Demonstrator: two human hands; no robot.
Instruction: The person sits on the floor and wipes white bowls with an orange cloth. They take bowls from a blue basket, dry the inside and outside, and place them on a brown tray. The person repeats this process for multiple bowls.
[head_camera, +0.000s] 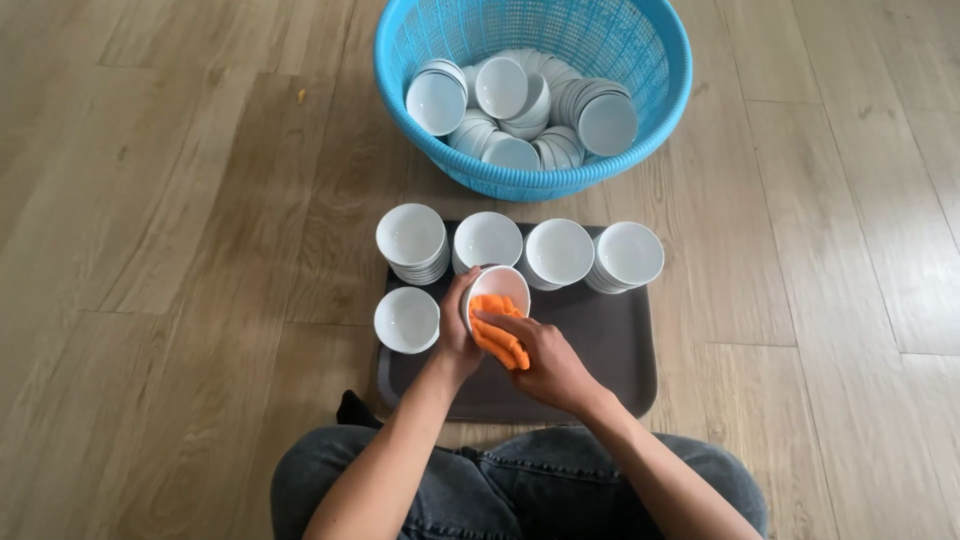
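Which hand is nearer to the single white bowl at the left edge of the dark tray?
Left. The left hand, holding another white bowl, is just right of the single bowl. The right hand presses an orange cloth farther right.

the left hand (455, 335) cups a small white bowl (497, 290) over the tray's (620, 350) middle, while the right hand (545, 360) presses an orange cloth (497, 330) into it. four stacks of white bowls (520, 248) line the tray's far edge — a single stack (407, 319) sits at its left edge. beyond the tray, a blue basket (640, 60) holds more bowls on the wooden floor (170, 200).
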